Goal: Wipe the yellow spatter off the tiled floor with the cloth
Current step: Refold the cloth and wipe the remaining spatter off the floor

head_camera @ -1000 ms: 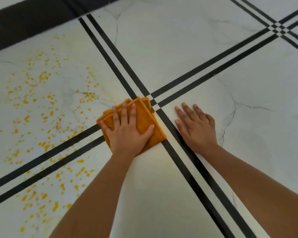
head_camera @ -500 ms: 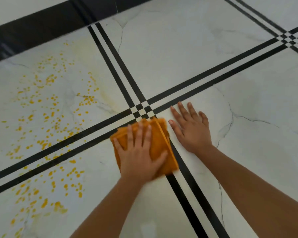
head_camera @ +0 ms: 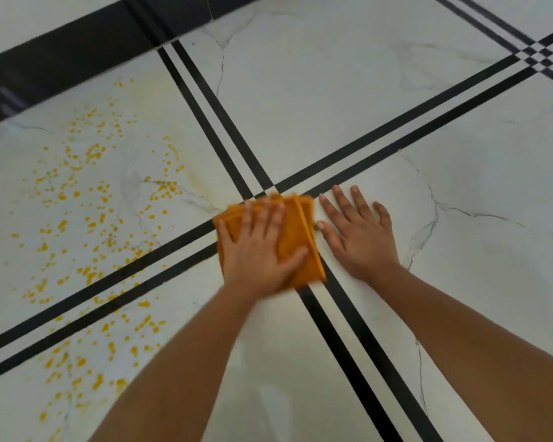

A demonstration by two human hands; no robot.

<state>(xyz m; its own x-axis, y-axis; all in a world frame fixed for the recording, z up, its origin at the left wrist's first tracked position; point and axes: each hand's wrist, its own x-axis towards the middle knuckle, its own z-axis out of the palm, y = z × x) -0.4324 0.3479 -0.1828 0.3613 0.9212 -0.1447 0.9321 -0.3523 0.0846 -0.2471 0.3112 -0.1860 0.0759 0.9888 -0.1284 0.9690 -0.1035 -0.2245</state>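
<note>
A folded orange cloth (head_camera: 296,237) lies on the white marble floor, over the crossing of the black double stripes. My left hand (head_camera: 261,250) presses flat on it with fingers spread and straight. My right hand (head_camera: 359,236) rests flat on the bare tile just right of the cloth, thumb nearly touching its edge. Yellow spatter (head_camera: 87,218) dots the tiles to the left of the cloth, across two tiles and the stripe between them. A faint yellowish smear (head_camera: 205,186) shows near the cloth's far-left corner.
Black double stripes (head_camera: 396,129) cross the white tiles (head_camera: 364,74). A wide dark band (head_camera: 61,55) runs along the far left edge of the floor. Thin dark cracks (head_camera: 428,218) mark the tile at right.
My left hand slid the cloth back, then forward again onto the stripe crossing. The right hand stayed planted on the tile. The view shifted slightly.
</note>
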